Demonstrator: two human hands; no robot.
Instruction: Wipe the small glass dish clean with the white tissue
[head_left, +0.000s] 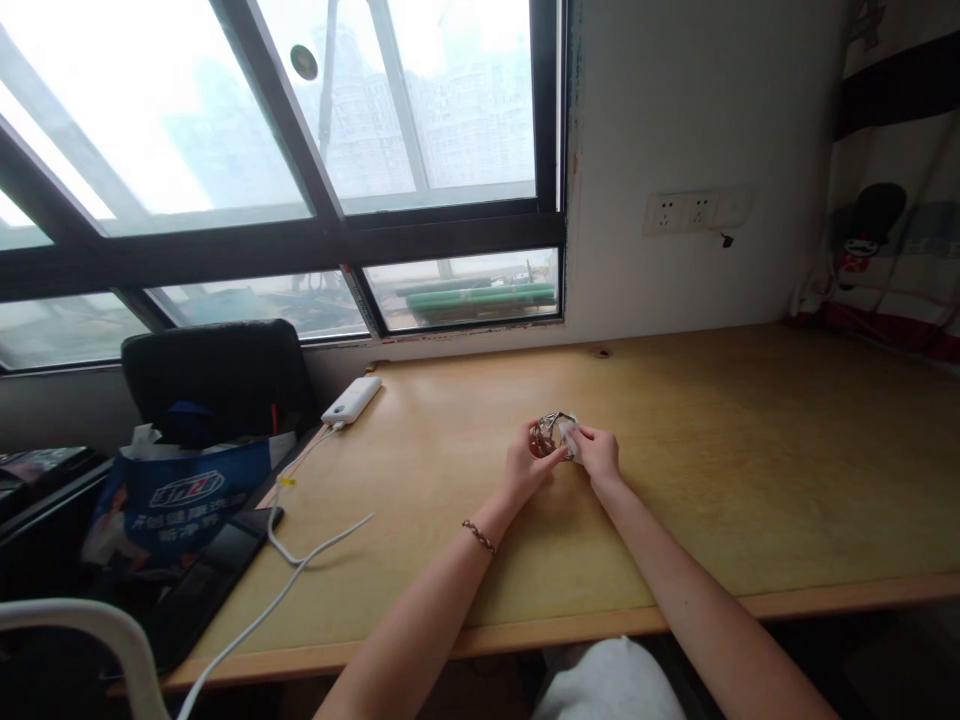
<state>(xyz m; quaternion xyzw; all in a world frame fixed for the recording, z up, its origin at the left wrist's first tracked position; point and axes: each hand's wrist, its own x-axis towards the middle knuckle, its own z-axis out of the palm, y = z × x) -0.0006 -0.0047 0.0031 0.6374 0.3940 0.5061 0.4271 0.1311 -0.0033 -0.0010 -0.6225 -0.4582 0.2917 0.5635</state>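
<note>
Both of my hands are together over the middle of the wooden table (420, 470). My left hand (525, 468) is closed round a small, round openwork object (545, 432) with a dark, shiny metallic rim and brownish parts. Its exact kind is too small to make out. In my right hand (600, 455) a crumpled white tissue or cloth (569, 437) is pinched, pressed against the right side of the round object. My fingers hide part of both things. A braided bracelet (478, 537) circles my left wrist.
A white power bank (351, 400) lies at the table's left edge, with a white cable (300, 562) running from it. Beyond that edge are a blue bag (187, 490) and a black chair (217, 370). Wall sockets (682, 212) and a patterned curtain (892, 200) are at the right.
</note>
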